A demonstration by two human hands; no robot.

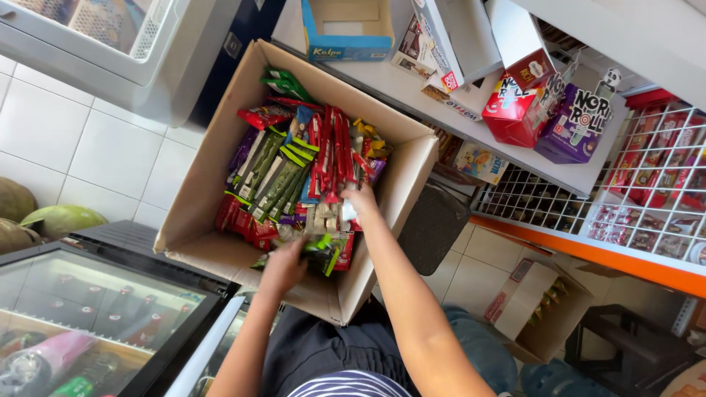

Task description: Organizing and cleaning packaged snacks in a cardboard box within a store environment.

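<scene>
Head view looks straight down into an open cardboard box (pixel 220 246) packed with wrapped snack bars (pixel 294 173) in green, red and purple. Both hands are inside it at the near end. The left hand (pixel 283 266) is curled with its back to the camera, fingers down among the wrappers and touching a green packet (pixel 323 254); whether it actually grips that packet cannot be told. The right hand (pixel 359 200) reaches further in, fingers narrowed around a small pale packet (pixel 347 213) just beside the long red bars (pixel 334 151) standing in the middle of the box.

The box is nearly full, so there is little free space between the packets. Its right wall stands close against the table (pixel 412 92), and its near flap rests over the person's lap. To the left the box edge overhangs a glass-topped chest cooler (pixel 110 309) holding bottles.

On the white table beyond lie a blue open carton (pixel 346 50), a red carton (pixel 515 110) and a purple carton (pixel 577 125). A white wire rack (pixel 654 184) of red-wrapped sweets stands to the right above an orange ledge. The floor is pale tile (pixel 95 154), with green round fruits (pixel 59 219) at the far left and a second small cardboard box (pixel 544 309) on the floor at the right.
</scene>
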